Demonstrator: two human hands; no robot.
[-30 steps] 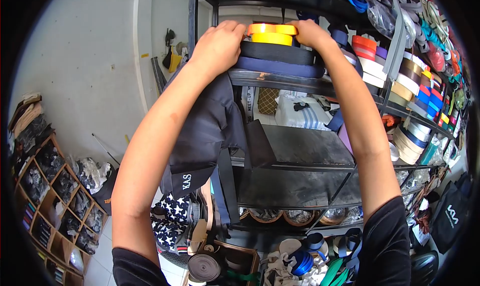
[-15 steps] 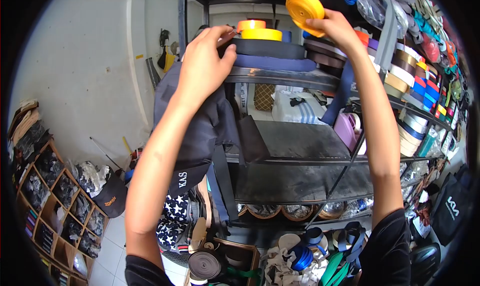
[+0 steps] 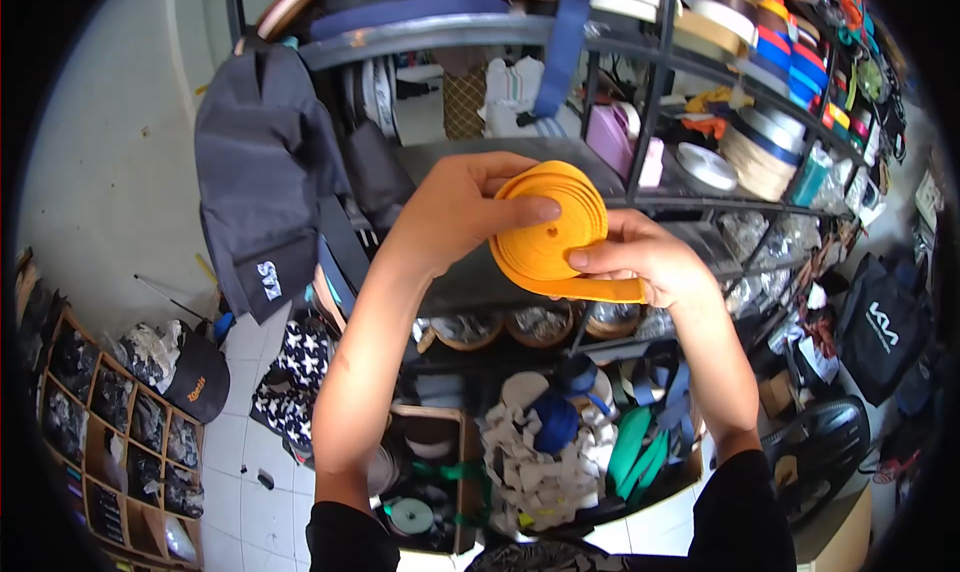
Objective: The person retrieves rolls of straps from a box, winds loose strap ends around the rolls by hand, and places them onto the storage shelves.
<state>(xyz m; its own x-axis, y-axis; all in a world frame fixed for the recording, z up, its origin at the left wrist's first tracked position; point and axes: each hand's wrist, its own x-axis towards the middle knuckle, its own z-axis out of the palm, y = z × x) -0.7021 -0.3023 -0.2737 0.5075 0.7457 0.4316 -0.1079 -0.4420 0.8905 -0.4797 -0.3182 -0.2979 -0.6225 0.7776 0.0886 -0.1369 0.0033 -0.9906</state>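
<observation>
Between my two hands is a roll of yellow-orange webbing strap (image 3: 548,247), held up in front of the shelves with its coiled face toward me. My left hand (image 3: 455,212) grips it from the left, thumb across the coil and fingers behind. My right hand (image 3: 650,262) pinches its lower right side, where the strap's loose end sticks out along the bottom. The fingers behind the roll are partly hidden.
A black metal shelf rack (image 3: 400,40) carries several strap rolls. A dark bag (image 3: 265,162) hangs at its left. Below stand a box of rolls (image 3: 462,472) and a heap of strap scraps (image 3: 540,462). A wooden cubby unit (image 3: 110,442) is at lower left.
The yellow-orange roll has come down from the top shelf to mid-view. My left hand has left the shelf stack and now holds the roll too. The view has tilted downward.
</observation>
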